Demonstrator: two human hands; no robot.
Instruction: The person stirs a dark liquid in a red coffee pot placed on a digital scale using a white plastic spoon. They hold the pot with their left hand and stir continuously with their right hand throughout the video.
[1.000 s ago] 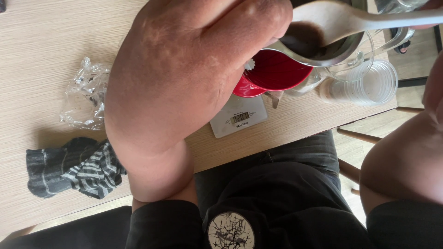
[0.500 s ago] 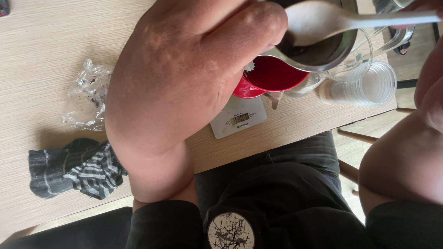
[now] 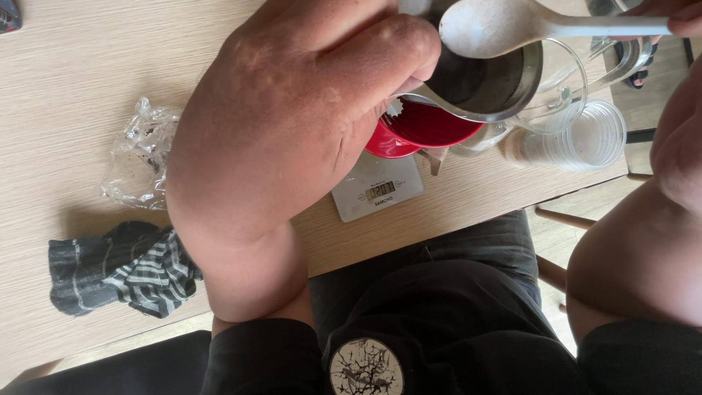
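Single head-worn view — looking steeply down, very close.
Left hand (image 3: pixel 292 139) fills centre; wooden table (image 3: pixel 66 66) runs from 9 to 12 o'clock — person's lap at 6 o'clock.

The left hand (image 3: pixel 292 139) grips a metal cup (image 3: pixel 482 80) tilted above a red dripper (image 3: pixel 428 128) on a white scale (image 3: pixel 376 186). The right hand's fingers (image 3: pixel 676 11) hold a white spoon (image 3: pixel 490 25) over the cup. A striped cloth (image 3: pixel 121 267) and crumpled plastic (image 3: pixel 139 157) lie on the worktop (image 3: pixel 66 88).

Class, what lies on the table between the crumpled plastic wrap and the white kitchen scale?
In the head view, the person's left hand fills the stretch between the plastic wrap and the scale.
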